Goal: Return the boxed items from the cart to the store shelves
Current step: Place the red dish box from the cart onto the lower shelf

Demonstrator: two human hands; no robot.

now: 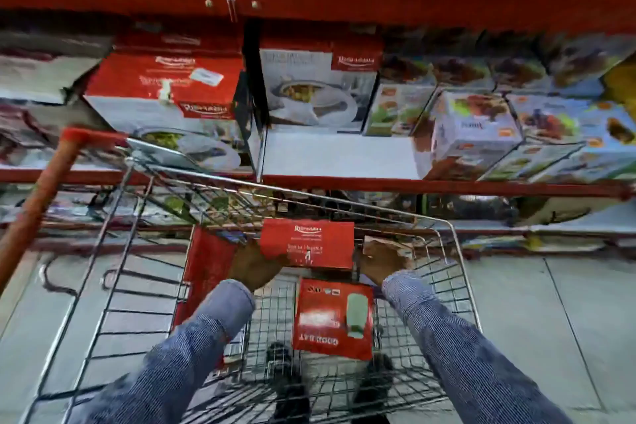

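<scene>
Both my hands are down inside the wire shopping cart (457, 251). My left hand (254, 267) grips the left side of a red box with white lettering (307, 244), and my right hand (382, 263) grips its right side. The box sits at the far end of the basket, roughly level. A second red box with a pale green item pictured on it (333, 318) lies flat on the cart floor between my forearms. Another red box (206, 265) stands on edge against the cart's left wall.
Red metal shelves (413, 0) face me, stacked with matching red-and-white cookware boxes (165, 86) and colourful boxes (475, 127) at right. A bare white shelf patch (337, 155) lies between them. The cart's orange handle (38, 196) is at left. Grey tile floor (533, 320) surrounds the cart.
</scene>
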